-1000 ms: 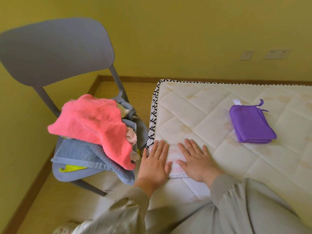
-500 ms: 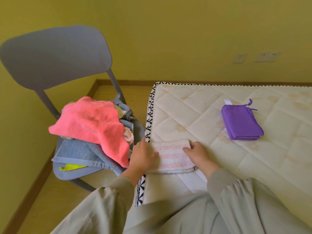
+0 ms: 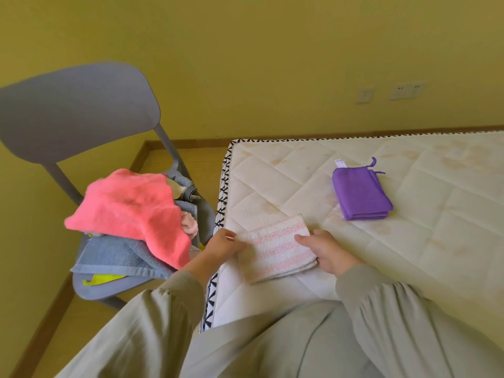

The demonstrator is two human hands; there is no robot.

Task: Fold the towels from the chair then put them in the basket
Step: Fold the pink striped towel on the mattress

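Note:
A folded white towel with pink stripes [image 3: 278, 249] lies on the mattress [image 3: 409, 241] near its front left corner. My left hand [image 3: 222, 244] grips the towel's left edge and my right hand [image 3: 324, 251] grips its right edge, thumb on top. A folded purple towel [image 3: 360, 193] lies farther back on the mattress. On the grey chair [image 3: 76, 110] to the left sits a pile of unfolded towels: a pink one [image 3: 131, 211] on top, a blue one [image 3: 117, 257] beneath, a yellow-green piece [image 3: 101, 279] at the bottom. No basket is in view.
The chair stands close against the mattress's left edge, with wooden floor [image 3: 81, 331] around it. A yellow wall [image 3: 272, 64] with two sockets [image 3: 406, 91] runs behind. My grey sleeves and lap fill the bottom of the view.
A second ago both palms pressed flat on the striped towel. Now each hand has moved to a side edge and holds it; the towel looks slightly raised and turned.

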